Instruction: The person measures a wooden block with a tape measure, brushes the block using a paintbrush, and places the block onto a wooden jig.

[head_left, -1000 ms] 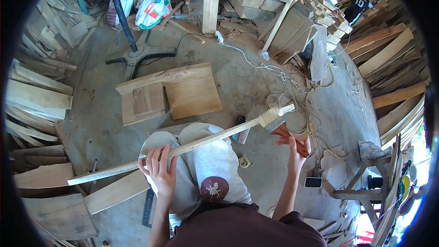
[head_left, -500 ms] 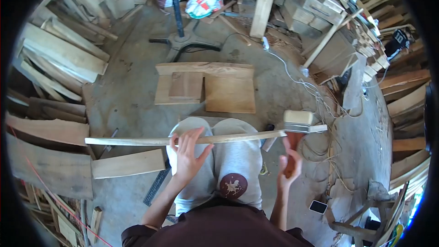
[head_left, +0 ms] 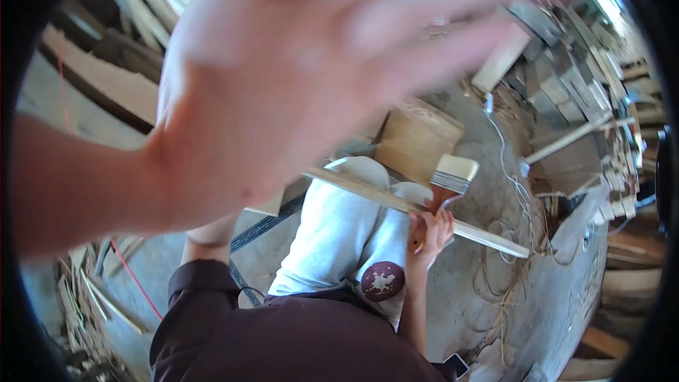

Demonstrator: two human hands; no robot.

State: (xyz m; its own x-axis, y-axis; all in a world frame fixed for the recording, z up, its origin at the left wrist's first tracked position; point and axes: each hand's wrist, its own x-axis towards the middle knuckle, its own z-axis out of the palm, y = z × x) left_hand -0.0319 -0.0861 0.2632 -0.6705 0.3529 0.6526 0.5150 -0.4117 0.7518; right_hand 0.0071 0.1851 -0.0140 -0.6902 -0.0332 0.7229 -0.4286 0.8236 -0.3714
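My left hand (head_left: 283,78) is raised very close to the camera, blurred, with its fingers stretched out and nothing in it. It hides much of the upper left. My right hand (head_left: 428,235) is closed around the handle of a wide paintbrush (head_left: 450,180), whose pale bristles point up. A long thin wooden strip (head_left: 361,188) slants across my knees and passes by my right hand, which touches it. The strip's right end sticks out beyond that hand, and its left end is hidden behind my left hand.
Flat wooden boards (head_left: 417,138) lie on the floor beyond my knees. A white cable (head_left: 506,152) and tangled cords run along the floor on the right. Stacked timber (head_left: 566,88) stands at the upper right. A phone (head_left: 457,365) shows at the bottom edge.
My left hand has left the strip and risen in front of the camera. The strip now slants down to the right, and my right hand with the brush is nearer my knees. The view has turned.
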